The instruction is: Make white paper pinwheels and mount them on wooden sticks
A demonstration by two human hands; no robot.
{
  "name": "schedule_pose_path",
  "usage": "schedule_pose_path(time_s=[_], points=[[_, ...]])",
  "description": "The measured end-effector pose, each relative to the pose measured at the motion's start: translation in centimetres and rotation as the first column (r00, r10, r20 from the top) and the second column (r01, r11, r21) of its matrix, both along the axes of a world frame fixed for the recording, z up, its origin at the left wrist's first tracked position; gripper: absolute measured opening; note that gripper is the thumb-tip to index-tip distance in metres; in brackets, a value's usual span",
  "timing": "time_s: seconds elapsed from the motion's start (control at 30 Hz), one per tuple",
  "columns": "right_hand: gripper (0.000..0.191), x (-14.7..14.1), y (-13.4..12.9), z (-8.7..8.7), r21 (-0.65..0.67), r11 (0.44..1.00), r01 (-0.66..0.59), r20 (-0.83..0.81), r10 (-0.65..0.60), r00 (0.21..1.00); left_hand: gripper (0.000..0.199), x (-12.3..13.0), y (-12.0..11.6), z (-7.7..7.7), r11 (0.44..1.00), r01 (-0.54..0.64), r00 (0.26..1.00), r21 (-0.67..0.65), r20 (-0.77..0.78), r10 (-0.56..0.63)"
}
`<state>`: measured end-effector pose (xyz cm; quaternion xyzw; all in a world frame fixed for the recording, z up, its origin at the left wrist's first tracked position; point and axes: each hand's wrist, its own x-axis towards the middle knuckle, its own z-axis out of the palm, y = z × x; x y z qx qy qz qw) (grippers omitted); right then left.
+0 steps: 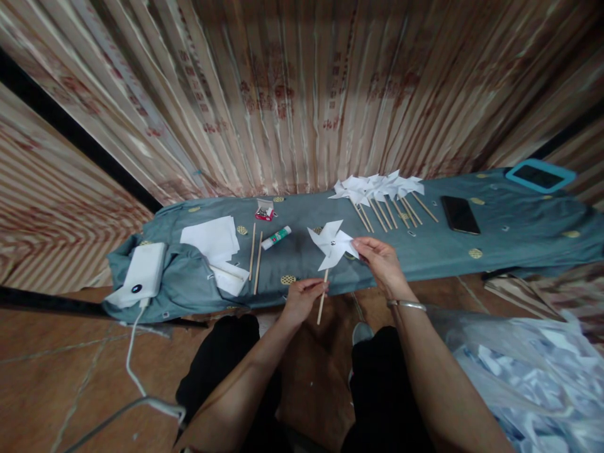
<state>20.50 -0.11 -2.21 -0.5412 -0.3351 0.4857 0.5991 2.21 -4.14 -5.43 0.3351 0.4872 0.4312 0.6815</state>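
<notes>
A white paper pinwheel (331, 244) with a metal pin at its centre is held over the table's front edge. My left hand (303, 299) pinches its wooden stick below the blades. With closed fingers, my right hand (379, 257) grips the tip of the right-hand blade. Left of the pinwheel lie a glue stick (276, 238) and two bare wooden sticks (255, 258). Behind them stands a small open red-and-white box (264, 211) of metal pins. Several finished pinwheels (377, 189) lie in an overlapping row at the back, sticks toward me.
White paper sheets (212, 238) and a white power bank (146, 270) with a cable occupy the left side. A dark phone (460, 214) and a blue-framed device (541, 175) lie on the right. A clear plastic bag (533, 365) of white pieces sits on the floor at right.
</notes>
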Motion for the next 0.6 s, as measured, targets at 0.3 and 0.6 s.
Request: schedule_pose_path(time_s=[0.3, 0.6], points=[[0.037, -1.0, -0.8, 0.4, -0.081, 0.992, -0.097, -0.026, 0.095, 0.995, 0.029, -0.1, 0.3, -0.4, 0.999, -0.037, 0.999, 0.027, -0.004, 0.038], [0.033, -2.3, -1.2, 0.4, -0.078, 0.978, -0.195, 0.049, 0.199, 0.979, 0.031, -0.1, 0.6, -0.5, 0.996, -0.073, 0.997, 0.048, 0.012, 0.073]])
